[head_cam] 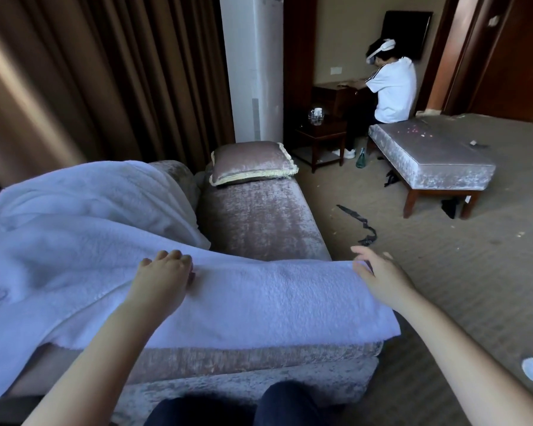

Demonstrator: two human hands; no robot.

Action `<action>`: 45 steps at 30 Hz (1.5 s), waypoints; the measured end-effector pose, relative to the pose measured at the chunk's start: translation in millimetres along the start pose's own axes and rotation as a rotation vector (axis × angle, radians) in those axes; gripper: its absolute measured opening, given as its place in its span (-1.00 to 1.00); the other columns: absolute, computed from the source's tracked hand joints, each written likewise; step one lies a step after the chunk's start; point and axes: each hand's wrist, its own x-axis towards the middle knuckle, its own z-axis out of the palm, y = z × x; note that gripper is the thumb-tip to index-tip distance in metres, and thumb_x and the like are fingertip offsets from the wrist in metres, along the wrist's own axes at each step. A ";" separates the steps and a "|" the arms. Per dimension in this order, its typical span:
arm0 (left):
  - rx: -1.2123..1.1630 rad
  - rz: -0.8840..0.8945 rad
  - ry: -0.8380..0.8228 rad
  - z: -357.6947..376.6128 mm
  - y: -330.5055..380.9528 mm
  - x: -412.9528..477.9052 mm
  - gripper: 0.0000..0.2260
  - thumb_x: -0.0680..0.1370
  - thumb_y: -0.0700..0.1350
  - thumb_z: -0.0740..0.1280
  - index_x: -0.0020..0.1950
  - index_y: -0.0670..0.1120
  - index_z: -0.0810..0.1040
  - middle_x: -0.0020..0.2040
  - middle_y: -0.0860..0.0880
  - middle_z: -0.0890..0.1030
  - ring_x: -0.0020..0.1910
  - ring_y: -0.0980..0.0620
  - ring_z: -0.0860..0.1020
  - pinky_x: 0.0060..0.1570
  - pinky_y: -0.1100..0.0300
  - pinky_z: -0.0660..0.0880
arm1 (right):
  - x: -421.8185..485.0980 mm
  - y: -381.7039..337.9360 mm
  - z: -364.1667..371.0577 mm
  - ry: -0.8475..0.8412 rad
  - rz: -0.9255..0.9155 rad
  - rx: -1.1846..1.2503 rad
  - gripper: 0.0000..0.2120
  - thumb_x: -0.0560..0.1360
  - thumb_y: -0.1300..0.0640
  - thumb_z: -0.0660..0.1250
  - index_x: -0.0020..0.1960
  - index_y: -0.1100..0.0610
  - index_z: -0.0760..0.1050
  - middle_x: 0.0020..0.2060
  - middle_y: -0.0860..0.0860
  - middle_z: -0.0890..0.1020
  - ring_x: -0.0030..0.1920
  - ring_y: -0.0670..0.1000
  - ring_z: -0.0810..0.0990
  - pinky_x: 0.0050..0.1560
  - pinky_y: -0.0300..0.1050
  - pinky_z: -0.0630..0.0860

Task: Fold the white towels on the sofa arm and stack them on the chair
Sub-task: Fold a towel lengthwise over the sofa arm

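- Along the sofa arm point(259, 355), a white towel point(274, 299) lies spread flat. It runs from the arm's right end off to the left, where it meets a heap of white towelling point(74, 198). One piece or several? Can't tell from here.
- Left hand point(166, 272) is down on the towel at the arm's far edge, about midway along. Its fingers are bent over with the tips tucked out of sight, so I cannot tell whether it actually has cloth pinched.
- Right hand point(379, 275) is at the arm's right end, fingers spread and relaxed, thumb just at the towel's far corner, nothing held.
- This reads to me as the opening of a fold: both hands are lining up on the far edge, no crease is made yet, and nothing is stacked.
- Next move, I'd say: the right hand closes on that corner and the left takes a firm pinch on the same edge. Then both lift together and carry the far edge over to the arm's near side, edges matched.
- Watch out: the heap at the arm's left could drag and skew the fold, so it may want pulling clear first.
- Well beyond the arm stands a padded bench point(428, 155). Whether that's the chair for stacking, can't say.
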 end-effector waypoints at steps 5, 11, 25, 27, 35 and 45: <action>-0.012 -0.109 0.051 7.4 -21.1 1.6 -0.95 0.55 -0.19 0.33 0.00 -0.13 0.54 -0.11 -0.08 0.57 -0.03 -0.16 0.52 -0.17 0.03 0.32 | 3.1 0.9 0.6 0.042 0.086 0.132 -0.86 0.59 0.20 0.23 -0.08 0.00 0.49 -0.14 -0.06 0.57 -0.15 -0.10 0.51 -0.24 -0.28 0.33; -0.036 -0.083 0.250 3.8 -28.4 22.4 -0.92 0.47 -0.32 0.39 -0.17 -0.16 0.56 -0.25 -0.11 0.54 -0.22 -0.19 0.54 -0.29 0.08 0.28 | 2.0 -3.8 1.4 0.100 0.112 0.098 -0.88 0.60 0.22 0.20 -0.07 0.07 0.46 -0.20 0.01 0.58 -0.17 0.05 0.51 -0.26 -0.18 0.35; -0.081 0.048 0.402 -12.6 -59.9 -14.7 -0.82 0.40 -0.15 0.54 -0.03 -0.10 0.65 -0.12 -0.07 0.64 -0.18 -0.20 0.59 -0.25 -0.01 0.43 | -17.7 -96.7 29.8 0.435 -0.342 -0.340 -0.77 0.40 0.32 0.43 0.03 0.15 0.58 -0.02 0.03 0.58 -0.03 0.15 0.55 -0.08 0.06 0.50; -0.074 0.005 0.504 -19.8 -91.9 -38.9 -0.91 0.51 -0.13 0.38 -0.04 -0.10 0.65 -0.12 -0.05 0.64 -0.19 -0.19 0.59 -0.25 0.02 0.39 | -18.6 -140.9 58.2 0.408 -0.531 -0.294 -0.85 0.46 0.25 0.33 0.00 0.11 0.57 -0.06 -0.01 0.58 -0.07 0.10 0.55 -0.09 0.01 0.49; 0.032 -0.284 0.384 -8.7 -237.9 -157.6 -0.71 0.37 -0.26 0.38 0.08 -0.10 0.55 -0.06 -0.09 0.63 -0.15 -0.22 0.58 -0.27 -0.03 0.48 | -49.1 -300.8 189.6 0.238 -1.094 -0.045 -0.76 0.33 0.33 0.38 -0.04 0.12 0.58 -0.09 0.01 0.59 -0.10 0.06 0.52 -0.06 -0.10 0.39; -0.444 -0.380 0.370 30.0 -261.7 -195.9 -0.40 0.37 -0.36 0.46 0.35 -0.01 0.43 0.34 0.18 0.42 0.25 0.09 0.47 0.14 0.26 0.42 | -68.8 -377.4 247.0 0.398 -1.263 -0.099 -0.70 0.52 0.29 0.17 0.21 0.10 0.46 0.04 0.06 0.62 -0.02 0.08 0.57 -0.02 -0.02 0.53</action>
